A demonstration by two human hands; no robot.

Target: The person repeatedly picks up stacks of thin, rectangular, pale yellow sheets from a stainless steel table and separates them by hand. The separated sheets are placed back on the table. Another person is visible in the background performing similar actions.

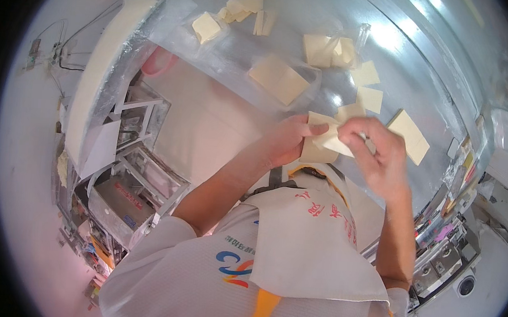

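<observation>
My left hand point(291, 137) grips a small stack of pale yellow dough sheets point(318, 152), its thumb lying across the top. At the right side of this stack, my right hand point(372, 144) pinches the lifted edge of a thin sheet point(341, 146) between thumb and fingers. Just beyond the hands, loose square sheets point(369, 99) lie on the metal table. A thicker rectangular stack point(410, 135) rests to the right of my right hand. Another stack point(279, 80) sits on clear plastic farther left.
Plastic-wrapped sheets point(328, 51), a pale block point(206, 28) and dough scraps point(243, 7) lie at the far side of the metal table point(400, 87). A long pale slab point(105, 73) under plastic stands left. A metal machine point(120, 204) is at lower left.
</observation>
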